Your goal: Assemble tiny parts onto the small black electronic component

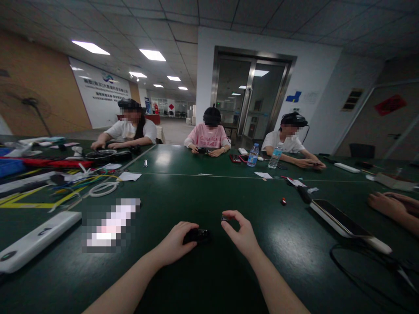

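On the dark green table, my left hand (175,244) is closed round the left end of a small black object (202,236), whose right end shows past my fingertips. To the right of it, my right hand (241,233) pinches a tiny grey piece (224,219) between thumb and index finger, just above the table. The two hands are apart, and the tiny piece does not touch the black object. Details of the black object are too dark to make out.
A white numbered bar (39,240) and a blurred-out bright item lie left. Cables (104,188) are behind them. A small red item (283,201), a black-and-white device (343,220) and bottles (253,155) stand or lie right. Several people sit around the table.
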The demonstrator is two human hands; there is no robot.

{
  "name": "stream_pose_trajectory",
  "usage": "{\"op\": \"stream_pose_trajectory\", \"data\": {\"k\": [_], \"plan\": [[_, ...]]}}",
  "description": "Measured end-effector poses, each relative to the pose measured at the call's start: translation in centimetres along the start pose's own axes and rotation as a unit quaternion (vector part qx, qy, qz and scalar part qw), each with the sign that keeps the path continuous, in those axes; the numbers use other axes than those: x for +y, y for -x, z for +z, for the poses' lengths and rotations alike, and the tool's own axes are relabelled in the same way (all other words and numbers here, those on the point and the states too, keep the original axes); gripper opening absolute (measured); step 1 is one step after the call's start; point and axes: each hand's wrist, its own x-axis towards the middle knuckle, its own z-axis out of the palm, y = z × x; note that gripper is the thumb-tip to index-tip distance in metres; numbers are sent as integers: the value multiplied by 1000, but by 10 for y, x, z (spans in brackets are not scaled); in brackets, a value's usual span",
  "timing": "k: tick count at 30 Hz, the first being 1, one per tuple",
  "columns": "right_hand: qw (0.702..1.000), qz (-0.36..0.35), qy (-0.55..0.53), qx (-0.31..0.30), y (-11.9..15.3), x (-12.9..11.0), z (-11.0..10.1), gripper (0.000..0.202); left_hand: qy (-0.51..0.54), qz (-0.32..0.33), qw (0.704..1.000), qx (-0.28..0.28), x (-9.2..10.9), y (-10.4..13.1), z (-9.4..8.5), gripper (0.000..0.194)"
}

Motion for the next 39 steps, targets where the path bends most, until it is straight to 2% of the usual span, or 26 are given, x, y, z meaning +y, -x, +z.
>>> {"op": "stream_pose_trajectory", "data": {"k": [15,22,28,39], "plan": [[1000,11,0,-4,1,-5,0,23,7,-7,1000,-8,-1,1,-1,43],[999,31,4,-25,1,-5,0,25,7,-9,1000,-6,-3,2,0,44],[995,56,17,-82,5,-3,12,25,2,5,1000,6,-4,0,3,46],[986,7,79,-143,6,-7,39,20,-7,5,1000,10,2,-2,3,42]]}}
